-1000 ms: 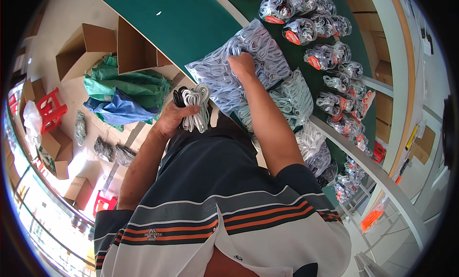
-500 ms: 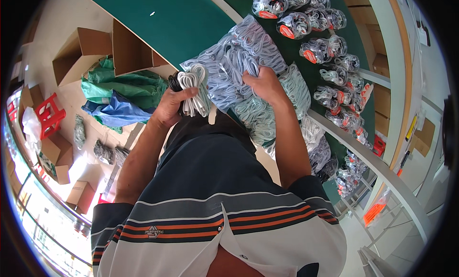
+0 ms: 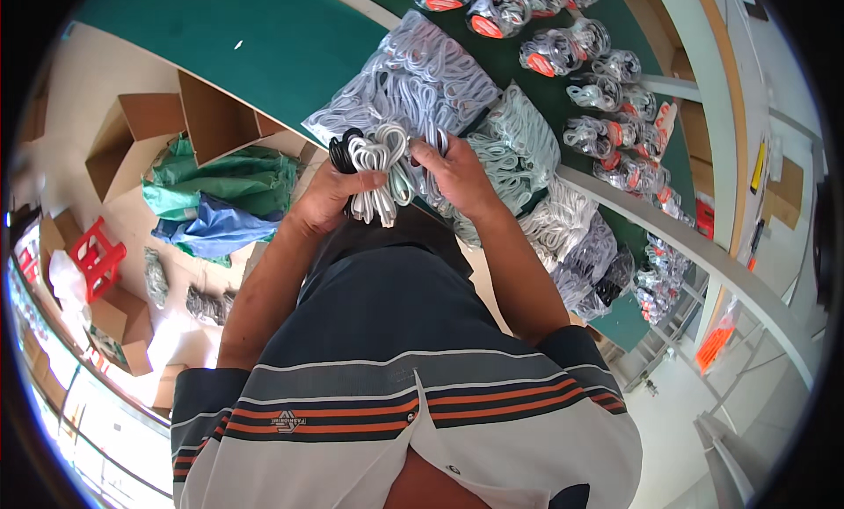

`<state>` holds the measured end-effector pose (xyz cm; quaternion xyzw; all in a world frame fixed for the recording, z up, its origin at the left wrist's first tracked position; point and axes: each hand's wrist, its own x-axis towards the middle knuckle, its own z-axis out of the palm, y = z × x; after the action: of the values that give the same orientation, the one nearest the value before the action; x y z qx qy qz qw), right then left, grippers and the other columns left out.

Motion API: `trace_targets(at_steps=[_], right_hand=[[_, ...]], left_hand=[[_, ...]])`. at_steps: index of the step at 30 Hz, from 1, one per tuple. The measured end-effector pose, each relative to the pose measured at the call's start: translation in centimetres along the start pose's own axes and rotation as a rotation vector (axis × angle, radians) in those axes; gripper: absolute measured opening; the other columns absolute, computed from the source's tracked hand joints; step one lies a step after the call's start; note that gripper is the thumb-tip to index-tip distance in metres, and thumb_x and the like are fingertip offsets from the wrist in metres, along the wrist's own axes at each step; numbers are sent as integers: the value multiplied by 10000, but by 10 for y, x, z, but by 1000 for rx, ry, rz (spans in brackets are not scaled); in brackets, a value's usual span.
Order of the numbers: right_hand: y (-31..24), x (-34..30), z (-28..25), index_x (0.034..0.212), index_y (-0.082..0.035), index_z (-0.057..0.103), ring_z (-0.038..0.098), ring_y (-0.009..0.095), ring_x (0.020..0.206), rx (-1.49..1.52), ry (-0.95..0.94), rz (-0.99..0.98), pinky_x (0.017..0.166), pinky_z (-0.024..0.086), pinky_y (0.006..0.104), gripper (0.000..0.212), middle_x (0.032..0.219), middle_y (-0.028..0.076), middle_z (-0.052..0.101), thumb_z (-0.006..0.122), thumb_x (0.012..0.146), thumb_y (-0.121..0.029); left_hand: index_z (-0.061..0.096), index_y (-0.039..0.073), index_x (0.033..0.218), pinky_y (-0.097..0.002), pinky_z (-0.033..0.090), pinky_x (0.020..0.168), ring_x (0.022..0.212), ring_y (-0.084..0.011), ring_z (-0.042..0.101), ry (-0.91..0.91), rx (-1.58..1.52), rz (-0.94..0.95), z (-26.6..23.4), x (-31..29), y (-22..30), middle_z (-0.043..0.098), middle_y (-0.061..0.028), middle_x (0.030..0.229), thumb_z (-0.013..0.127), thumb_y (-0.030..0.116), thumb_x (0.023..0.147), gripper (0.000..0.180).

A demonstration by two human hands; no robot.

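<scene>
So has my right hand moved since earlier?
Yes: against the big bag of lavender cables, your right hand moved toward you, from its middle to its near edge.

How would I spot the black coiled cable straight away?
Find the green table across the top. By its lower edge is the person's left hand. The black coiled cable is the leftmost held there, its dark loops setting it apart from the white coils beside it.
</scene>
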<state>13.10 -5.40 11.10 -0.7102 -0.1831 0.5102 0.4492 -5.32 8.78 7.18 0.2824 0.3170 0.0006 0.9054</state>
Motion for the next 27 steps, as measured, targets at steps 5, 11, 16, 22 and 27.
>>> trace_targets(at_steps=[5, 11, 16, 22, 27], right_hand=[[20, -15, -5, 1291, 25, 637, 642, 158, 940, 140, 108, 5, 852, 511, 298, 385, 1086, 93, 716, 665, 1049, -273], [39, -56, -17, 1491, 58, 409, 626, 201, 1144, 358, 69, -52, 1023, 477, 318, 695, 1337, 184, 624, 753, 996, -288], [83, -76, -53, 1485, 63, 417, 659, 223, 1117, 124, 120, -103, 1012, 515, 349, 842, 1285, 184, 665, 885, 854, -240], [130, -155, -116, 1422, 50, 532, 690, 216, 1029, 540, 250, -131, 933, 557, 337, 714, 1215, 168, 713, 875, 831, -159], [177, -237, -210, 1332, 36, 634, 701, 207, 975, 931, 396, -291, 888, 569, 314, 539, 1157, 144, 740, 828, 849, -103]], left_hand=[[663, 29, 1178, -288, 548, 841, 853, -122, 646, -71, 184, 12, 15, 10, -8, 711, -32, 991, 793, -7, 893, 316], [499, 15, 1414, -312, 528, 920, 990, -198, 644, -98, 433, 115, 41, 24, -44, 669, -108, 1171, 827, 38, 869, 637], [100, 39, 1671, -394, 498, 1052, 1242, -313, 603, -251, 865, 288, 93, 24, -82, 550, -218, 1440, 836, 89, 855, 1100], [41, -26, 1674, -421, 471, 1113, 1353, -358, 565, -358, 1033, 15, 198, 41, -143, 504, -289, 1513, 838, 149, 866, 1148], [29, -6, 1689, -406, 474, 1099, 1265, -356, 623, -461, 1448, 65, 341, 52, -199, 587, -252, 1453, 833, 196, 878, 1160]])
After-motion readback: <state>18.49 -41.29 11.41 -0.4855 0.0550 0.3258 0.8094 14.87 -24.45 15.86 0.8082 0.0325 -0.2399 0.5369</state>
